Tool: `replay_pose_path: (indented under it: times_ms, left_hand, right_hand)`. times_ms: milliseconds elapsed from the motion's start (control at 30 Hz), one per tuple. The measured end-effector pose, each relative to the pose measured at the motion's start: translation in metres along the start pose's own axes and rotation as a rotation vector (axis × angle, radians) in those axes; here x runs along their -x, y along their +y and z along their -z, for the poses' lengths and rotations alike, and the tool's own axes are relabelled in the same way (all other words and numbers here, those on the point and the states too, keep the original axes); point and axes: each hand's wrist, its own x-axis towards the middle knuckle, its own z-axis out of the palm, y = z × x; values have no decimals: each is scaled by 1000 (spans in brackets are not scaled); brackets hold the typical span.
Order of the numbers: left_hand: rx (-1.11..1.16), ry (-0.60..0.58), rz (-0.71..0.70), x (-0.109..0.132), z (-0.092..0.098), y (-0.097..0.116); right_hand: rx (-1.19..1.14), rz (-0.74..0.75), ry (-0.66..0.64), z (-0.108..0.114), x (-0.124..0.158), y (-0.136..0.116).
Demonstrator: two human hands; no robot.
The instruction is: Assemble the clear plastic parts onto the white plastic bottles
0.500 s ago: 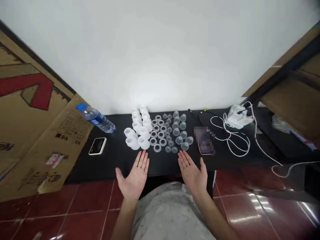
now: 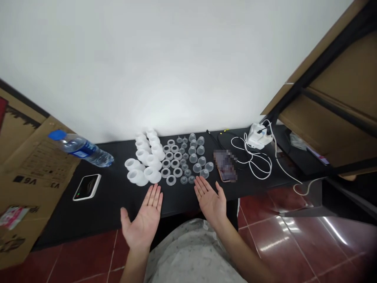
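My left hand (image 2: 141,220) is palm up at the front edge of the black table (image 2: 118,204), fingers stretched and thumb out, holding nothing. Just beyond its fingertips stand two rows of white plastic cups or bottles (image 2: 152,175) with round openings. My right hand (image 2: 211,200) lies palm up too, thumb spread and nothing in it. Past its fingers are clear dome-shaped caps (image 2: 197,168). Between these groups are translucent rings (image 2: 171,180) and small clear nipple-like pieces (image 2: 187,172), arranged in columns.
Left of the parts are a water bottle (image 2: 85,149) with a blue cap and a white-framed device (image 2: 87,187). To the right lie a phone (image 2: 225,167), a white power strip (image 2: 259,135) and looped white cables (image 2: 269,169). Cardboard (image 2: 29,188) stands at the far left.
The camera view has turned to the right, so the table's things appear further left. Both hands keep the same open, palm-up pose, and the parts stay in their layout.
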Motion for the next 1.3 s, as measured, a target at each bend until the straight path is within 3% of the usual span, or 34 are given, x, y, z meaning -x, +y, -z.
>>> replay_pose_path:
  times_ms: [1300]
  left_hand:
    - [-79,22,27,-6,4,2]
  right_hand:
    - [67,-45,-29,3,-6,-5]
